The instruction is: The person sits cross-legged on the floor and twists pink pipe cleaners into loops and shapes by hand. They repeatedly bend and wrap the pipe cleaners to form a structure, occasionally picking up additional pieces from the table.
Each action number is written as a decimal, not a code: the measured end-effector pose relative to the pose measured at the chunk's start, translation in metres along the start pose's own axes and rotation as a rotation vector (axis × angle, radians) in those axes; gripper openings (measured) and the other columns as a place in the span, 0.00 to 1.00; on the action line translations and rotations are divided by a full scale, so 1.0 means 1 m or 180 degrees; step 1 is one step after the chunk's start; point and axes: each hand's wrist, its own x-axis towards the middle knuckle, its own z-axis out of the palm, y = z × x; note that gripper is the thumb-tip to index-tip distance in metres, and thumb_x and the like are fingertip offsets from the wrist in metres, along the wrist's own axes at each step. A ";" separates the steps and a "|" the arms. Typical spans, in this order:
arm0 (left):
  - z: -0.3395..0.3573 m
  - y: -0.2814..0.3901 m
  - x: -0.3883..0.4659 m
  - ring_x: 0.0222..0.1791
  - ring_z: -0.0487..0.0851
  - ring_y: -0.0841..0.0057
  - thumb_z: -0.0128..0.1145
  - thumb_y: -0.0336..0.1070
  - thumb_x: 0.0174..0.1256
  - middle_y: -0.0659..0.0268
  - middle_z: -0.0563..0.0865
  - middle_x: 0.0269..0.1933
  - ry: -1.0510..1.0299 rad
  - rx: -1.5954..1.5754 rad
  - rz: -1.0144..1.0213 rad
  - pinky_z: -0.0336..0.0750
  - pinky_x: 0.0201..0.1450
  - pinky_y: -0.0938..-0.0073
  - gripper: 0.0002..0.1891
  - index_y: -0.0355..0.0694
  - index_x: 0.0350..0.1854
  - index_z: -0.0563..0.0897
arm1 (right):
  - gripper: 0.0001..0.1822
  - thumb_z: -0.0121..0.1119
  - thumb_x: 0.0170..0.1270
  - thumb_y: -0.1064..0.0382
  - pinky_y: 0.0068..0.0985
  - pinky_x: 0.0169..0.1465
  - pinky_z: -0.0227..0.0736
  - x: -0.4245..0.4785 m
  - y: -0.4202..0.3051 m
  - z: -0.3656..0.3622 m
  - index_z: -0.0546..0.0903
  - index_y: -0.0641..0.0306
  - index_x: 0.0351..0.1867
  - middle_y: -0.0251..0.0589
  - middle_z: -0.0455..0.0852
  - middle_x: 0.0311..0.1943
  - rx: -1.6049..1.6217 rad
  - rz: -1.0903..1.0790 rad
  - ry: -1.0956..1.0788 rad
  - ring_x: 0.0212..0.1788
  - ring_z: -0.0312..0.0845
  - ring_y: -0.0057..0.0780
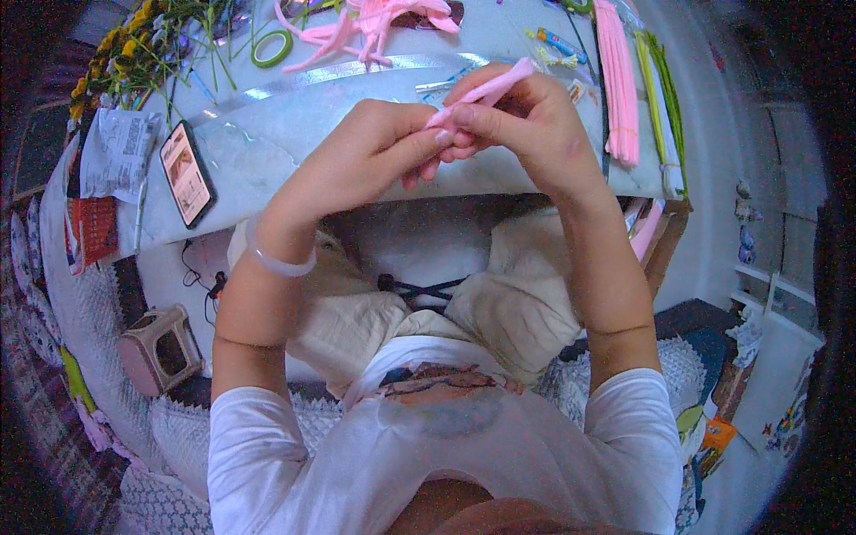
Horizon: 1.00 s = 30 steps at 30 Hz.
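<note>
Both hands meet above the near edge of the table (254, 160). A short pink piece made of fuzzy pipe cleaner (495, 90) is pinched between them, slanting up to the right. My left hand (394, 144) grips its lower end with thumb and fingers. Higher along it, my right hand (535, 120) holds the piece between thumb and forefinger. My fingers hide part of the lower end. Beyond the hands lies a loose pile of bent pink pipe-cleaner pieces (368, 30). A bundle of straight pink pipe cleaners (618, 93) rests to the right of my right hand.
A phone (186, 175) with a lit screen and a plastic packet (117, 154) lie at left. Behind them are yellow craft flowers (127, 47) and a green tape roll (271, 49). A glue tube (560, 45) and green pipe cleaners (665, 100) lie at right.
</note>
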 end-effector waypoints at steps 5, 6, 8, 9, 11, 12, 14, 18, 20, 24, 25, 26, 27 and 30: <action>-0.022 -0.011 -0.003 0.25 0.76 0.86 0.50 0.45 0.67 0.69 0.80 0.26 0.0044 -0.0306 0.0100 0.71 0.30 0.82 0.17 0.33 0.34 0.80 | 0.09 0.60 0.59 0.65 0.21 0.35 0.80 0.000 -0.006 -0.010 0.79 0.68 0.38 0.38 0.82 0.29 0.0164 0.0019 0.0326 0.28 0.80 0.22; -0.025 -0.010 -0.003 0.26 0.76 0.85 0.50 0.45 0.67 0.69 0.80 0.27 0.0030 -0.0238 0.0061 0.71 0.30 0.82 0.17 0.33 0.34 0.80 | 0.08 0.60 0.60 0.65 0.21 0.35 0.81 0.001 -0.006 -0.012 0.79 0.67 0.38 0.37 0.81 0.28 0.0255 -0.0037 0.0366 0.28 0.80 0.21; -0.024 -0.007 -0.001 0.25 0.76 0.85 0.51 0.43 0.67 0.68 0.80 0.27 0.0024 0.0016 -0.0001 0.71 0.30 0.82 0.16 0.32 0.34 0.80 | 0.09 0.60 0.60 0.65 0.21 0.34 0.81 0.001 -0.007 -0.015 0.79 0.67 0.38 0.37 0.80 0.28 0.0279 0.0014 0.0412 0.28 0.80 0.21; -0.019 -0.005 -0.002 0.25 0.76 0.85 0.51 0.42 0.67 0.68 0.80 0.27 0.0028 0.0195 -0.0026 0.70 0.29 0.82 0.15 0.32 0.33 0.80 | 0.09 0.60 0.60 0.65 0.21 0.34 0.81 0.001 -0.007 -0.017 0.79 0.68 0.38 0.37 0.80 0.28 0.0289 0.0045 0.0437 0.28 0.80 0.21; -0.015 -0.002 -0.002 0.24 0.76 0.85 0.51 0.41 0.67 0.68 0.80 0.25 0.0074 0.0379 -0.0056 0.70 0.28 0.83 0.15 0.32 0.32 0.80 | 0.09 0.59 0.60 0.65 0.21 0.34 0.81 0.000 -0.007 -0.019 0.78 0.68 0.38 0.37 0.80 0.28 0.0328 0.0048 0.0482 0.29 0.80 0.22; -0.014 0.000 -0.002 0.23 0.75 0.85 0.51 0.40 0.67 0.69 0.80 0.25 0.0116 0.0387 -0.0063 0.70 0.27 0.83 0.14 0.32 0.32 0.80 | 0.09 0.59 0.60 0.65 0.20 0.34 0.81 0.000 -0.008 -0.019 0.78 0.68 0.38 0.37 0.80 0.28 0.0349 0.0048 0.0502 0.29 0.80 0.22; -0.014 0.000 -0.002 0.22 0.75 0.85 0.51 0.39 0.67 0.69 0.79 0.24 0.0180 0.0352 -0.0039 0.69 0.25 0.83 0.14 0.32 0.32 0.80 | 0.09 0.59 0.60 0.65 0.20 0.34 0.82 0.000 -0.006 -0.022 0.78 0.68 0.38 0.37 0.80 0.28 0.0536 0.0079 0.0463 0.29 0.80 0.22; -0.021 -0.001 -0.003 0.23 0.75 0.84 0.50 0.40 0.68 0.68 0.80 0.25 0.0087 0.0456 -0.0101 0.70 0.27 0.82 0.15 0.31 0.33 0.80 | 0.09 0.60 0.60 0.65 0.20 0.34 0.82 0.001 -0.004 -0.024 0.78 0.68 0.38 0.38 0.81 0.28 0.0909 0.0228 0.0328 0.30 0.81 0.23; -0.023 -0.005 0.000 0.27 0.77 0.82 0.50 0.40 0.68 0.67 0.81 0.28 0.0083 0.0919 0.0064 0.72 0.31 0.80 0.15 0.31 0.35 0.80 | 0.08 0.60 0.60 0.65 0.20 0.35 0.82 0.001 -0.002 -0.021 0.78 0.68 0.38 0.38 0.81 0.28 0.0625 0.0214 0.0460 0.31 0.81 0.23; -0.009 -0.012 0.007 0.35 0.78 0.79 0.49 0.41 0.68 0.65 0.82 0.35 0.0442 0.1345 0.0623 0.73 0.41 0.77 0.15 0.31 0.44 0.78 | 0.07 0.59 0.60 0.66 0.19 0.36 0.80 0.001 0.007 -0.009 0.79 0.68 0.36 0.38 0.82 0.29 -0.0033 0.0192 0.0259 0.32 0.81 0.23; -0.002 -0.010 0.008 0.36 0.78 0.78 0.49 0.41 0.68 0.64 0.82 0.37 0.0549 0.1190 0.0674 0.72 0.44 0.76 0.16 0.31 0.46 0.77 | 0.07 0.59 0.61 0.66 0.19 0.36 0.80 0.002 0.008 -0.006 0.79 0.68 0.36 0.38 0.82 0.30 -0.0194 0.0116 0.0213 0.32 0.81 0.22; 0.003 -0.008 0.007 0.34 0.78 0.80 0.47 0.41 0.69 0.65 0.82 0.35 0.0463 0.0973 0.0563 0.73 0.41 0.77 0.16 0.32 0.47 0.76 | 0.06 0.58 0.61 0.66 0.18 0.37 0.80 0.004 0.010 -0.004 0.79 0.68 0.35 0.38 0.83 0.30 -0.0355 0.0040 0.0167 0.33 0.81 0.22; 0.005 -0.008 0.006 0.33 0.77 0.80 0.47 0.41 0.70 0.66 0.82 0.34 0.0464 0.0931 0.0384 0.73 0.39 0.78 0.16 0.32 0.46 0.77 | 0.06 0.58 0.61 0.67 0.18 0.37 0.79 0.006 0.012 -0.003 0.80 0.69 0.35 0.39 0.83 0.31 -0.0519 -0.0038 0.0122 0.33 0.81 0.22; 0.008 -0.004 0.004 0.29 0.76 0.81 0.45 0.40 0.70 0.67 0.82 0.31 0.0522 0.0899 0.0010 0.73 0.35 0.78 0.14 0.32 0.43 0.77 | 0.07 0.58 0.61 0.66 0.18 0.38 0.79 0.007 0.015 -0.001 0.80 0.69 0.35 0.39 0.83 0.31 -0.0472 -0.0113 0.0131 0.33 0.80 0.22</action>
